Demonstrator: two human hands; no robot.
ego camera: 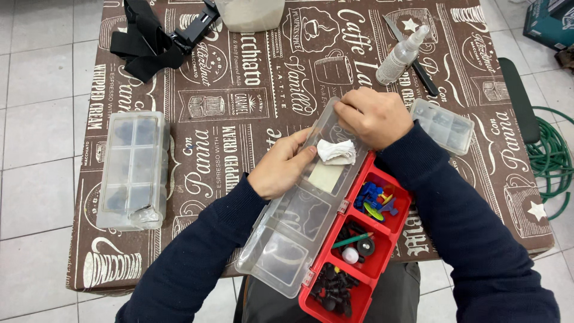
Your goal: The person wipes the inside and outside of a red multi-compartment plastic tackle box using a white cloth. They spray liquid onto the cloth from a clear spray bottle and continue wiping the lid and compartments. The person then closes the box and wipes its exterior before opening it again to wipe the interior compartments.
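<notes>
A red compartment box (382, 263) lies open at the table's near edge, its clear lid (299, 221) swung out to the left. My left hand (281, 170) grips the lid's left edge, thumb on the inside face. My right hand (373, 115) is closed on a crumpled white cloth (336, 151) pressed against the lid's far end. The red tray holds blue and mixed small parts (375, 200), a green pencil with round pieces (356, 244), and black parts (335, 287).
A clear organizer with dark pieces (133, 170) lies at the left. A smaller clear box (445, 124) sits right of my hands. A spray bottle (402, 55), a black-handled tool (418, 69), black straps (149, 39) and a translucent container (250, 15) lie farther back. Green hose (553, 155) coils on the floor.
</notes>
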